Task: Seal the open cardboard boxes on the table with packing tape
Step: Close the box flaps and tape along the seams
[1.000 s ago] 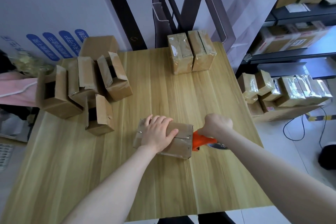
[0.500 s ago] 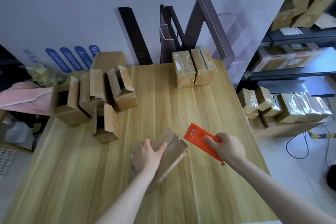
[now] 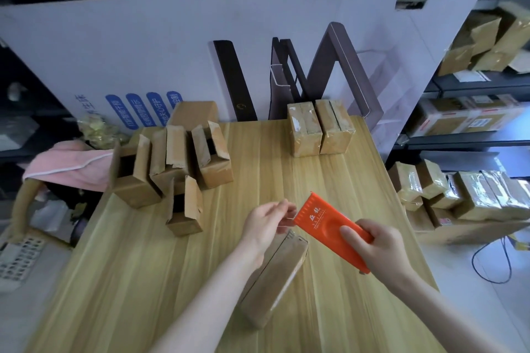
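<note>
My right hand (image 3: 372, 246) grips the orange tape dispenser (image 3: 324, 222); my left hand (image 3: 266, 223) pinches the tape end (image 3: 288, 219) at its teeth. Thin, clingy film, I judge, best held by its free edge.

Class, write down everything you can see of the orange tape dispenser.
Flat orange plastic dispenser, widening to a toothed front edge, white print and a round dimple on top. Held tilted in the air near the box. The right hand grips its narrow rear, thumb on top. The left hand has fingertips at the toothed edge; tape there is too faint to confirm.
</note>
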{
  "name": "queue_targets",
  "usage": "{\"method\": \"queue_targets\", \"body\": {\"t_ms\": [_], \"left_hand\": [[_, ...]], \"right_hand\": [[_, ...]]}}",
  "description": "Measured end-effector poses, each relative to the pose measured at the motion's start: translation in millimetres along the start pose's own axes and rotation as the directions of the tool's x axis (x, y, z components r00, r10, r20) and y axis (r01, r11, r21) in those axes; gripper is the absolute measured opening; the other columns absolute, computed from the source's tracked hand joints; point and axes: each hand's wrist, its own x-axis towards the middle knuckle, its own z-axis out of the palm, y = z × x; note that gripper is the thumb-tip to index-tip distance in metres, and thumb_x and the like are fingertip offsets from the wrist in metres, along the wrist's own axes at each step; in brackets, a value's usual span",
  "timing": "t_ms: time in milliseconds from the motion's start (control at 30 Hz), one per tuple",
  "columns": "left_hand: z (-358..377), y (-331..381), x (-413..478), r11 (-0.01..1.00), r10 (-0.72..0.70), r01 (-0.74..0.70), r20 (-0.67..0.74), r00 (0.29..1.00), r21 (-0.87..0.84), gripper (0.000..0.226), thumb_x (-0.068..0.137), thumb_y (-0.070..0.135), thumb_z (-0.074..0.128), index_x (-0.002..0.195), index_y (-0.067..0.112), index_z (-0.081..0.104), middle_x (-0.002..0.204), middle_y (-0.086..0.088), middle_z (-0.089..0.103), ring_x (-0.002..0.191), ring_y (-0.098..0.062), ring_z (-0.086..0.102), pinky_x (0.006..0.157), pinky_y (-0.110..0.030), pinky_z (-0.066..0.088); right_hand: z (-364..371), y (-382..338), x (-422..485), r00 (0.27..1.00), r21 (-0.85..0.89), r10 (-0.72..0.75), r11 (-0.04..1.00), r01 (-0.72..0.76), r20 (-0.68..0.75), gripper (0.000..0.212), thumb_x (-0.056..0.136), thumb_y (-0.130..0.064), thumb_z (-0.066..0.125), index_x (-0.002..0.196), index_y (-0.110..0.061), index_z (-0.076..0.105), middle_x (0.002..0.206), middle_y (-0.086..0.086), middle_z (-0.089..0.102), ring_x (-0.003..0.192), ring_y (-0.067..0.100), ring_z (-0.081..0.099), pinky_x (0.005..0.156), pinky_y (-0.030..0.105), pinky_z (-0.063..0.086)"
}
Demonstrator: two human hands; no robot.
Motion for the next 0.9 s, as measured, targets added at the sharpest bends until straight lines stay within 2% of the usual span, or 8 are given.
{"method": "queue_targets", "body": {"t_ms": [167,300,367,433,567,700,833,900], "left_hand": [[-3,3,-3,0.999,0.041,-0.042,-0.019,0.999,-0.019,0.014,0.093,0.014,0.061,0.103,0.013,0.071,0.089,-0.001,0.075,0.077,-0.005,0.067,0.062,-0.014,0.049],[-6,5,3,0.983,-0.130,0.128,-0.010,0.991,-0.131,0.012,0.088,0.021,0.069,0.096,0.013,0.071,0.077,-0.001,0.070,0.065,-0.011,0.058,0.058,-0.018,0.045],[-8,5,8,0.973,-0.195,0.195,0.015,0.981,-0.122,0.012,0.085,0.021,0.072,0.093,0.011,0.072,0.074,-0.002,0.067,0.063,-0.012,0.055,0.058,-0.020,0.045],[-10,7,13,0.971,-0.217,0.220,0.034,0.975,-0.096,0.010,0.083,0.016,0.074,0.090,0.010,0.071,0.071,-0.002,0.066,0.059,-0.010,0.054,0.056,-0.018,0.044],[-12,14,19,0.981,-0.189,0.190,0.029,0.982,-0.049,0.008,0.082,0.012,0.075,0.085,0.011,0.067,0.063,0.003,0.066,0.052,-0.004,0.056,0.054,-0.017,0.042],[-12,22,25,0.992,-0.128,0.128,-0.001,0.992,-0.015,0.010,0.082,0.010,0.074,0.078,0.015,0.066,0.063,0.006,0.067,0.057,-0.005,0.057,0.058,-0.021,0.040],[-10,24,38,0.990,-0.043,0.057,-0.108,0.993,0.126,0.016,0.086,0.007,0.068,0.074,0.017,0.065,0.063,0.007,0.065,0.049,0.001,0.056,0.053,-0.018,0.037],[-8,23,47,0.984,-0.018,0.042,-0.133,0.991,0.172,0.020,0.088,0.005,0.065,0.072,0.016,0.065,0.065,0.004,0.064,0.052,-0.004,0.055,0.051,-0.018,0.038]], "right_hand": [[4,3,-1,1.000,-0.079,-0.028,0.996,0.027,-0.007,0.034,0.083,-0.029,0.073,0.064,-0.003,0.063,0.052,0.015,0.058,0.038,0.015,0.050,0.034,0.037,0.042],[5,1,-1,0.997,-0.116,-0.079,0.990,0.077,-0.015,0.038,0.081,-0.038,0.074,0.060,-0.009,0.062,0.046,0.001,0.052,0.040,0.007,0.043,0.042,0.031,0.038],[5,-1,-1,0.994,-0.148,-0.110,0.983,0.108,-0.008,0.036,0.075,-0.044,0.070,0.053,-0.021,0.055,0.043,-0.009,0.048,0.040,0.008,0.043,0.044,0.027,0.035],[4,-4,0,0.989,-0.203,-0.146,0.969,0.142,-0.004,0.032,0.071,-0.048,0.064,0.050,-0.028,0.050,0.044,-0.010,0.049,0.043,0.008,0.044,0.044,0.022,0.031],[3,-8,6,0.981,-0.268,-0.192,0.946,0.181,-0.015,0.032,0.075,-0.046,0.069,0.059,-0.020,0.061,0.048,0.000,0.054,0.043,0.009,0.045,0.045,0.026,0.034],[5,-21,10,0.986,-0.275,-0.166,0.949,0.152,-0.026,0.036,0.080,-0.033,0.075,0.053,-0.033,0.052,0.046,-0.015,0.054,0.044,0.005,0.049,0.045,0.024,0.032],[9,-37,11,0.993,-0.300,-0.119,0.948,0.108,-0.019,0.029,0.083,-0.040,0.071,0.059,-0.031,0.058,0.050,-0.006,0.058,0.044,0.008,0.054,0.045,0.026,0.041],[11,-46,11,0.996,-0.315,-0.092,0.945,0.088,0.001,0.027,0.084,-0.045,0.068,0.063,-0.029,0.061,0.052,-0.005,0.060,0.041,0.010,0.057,0.044,0.025,0.043]]}}
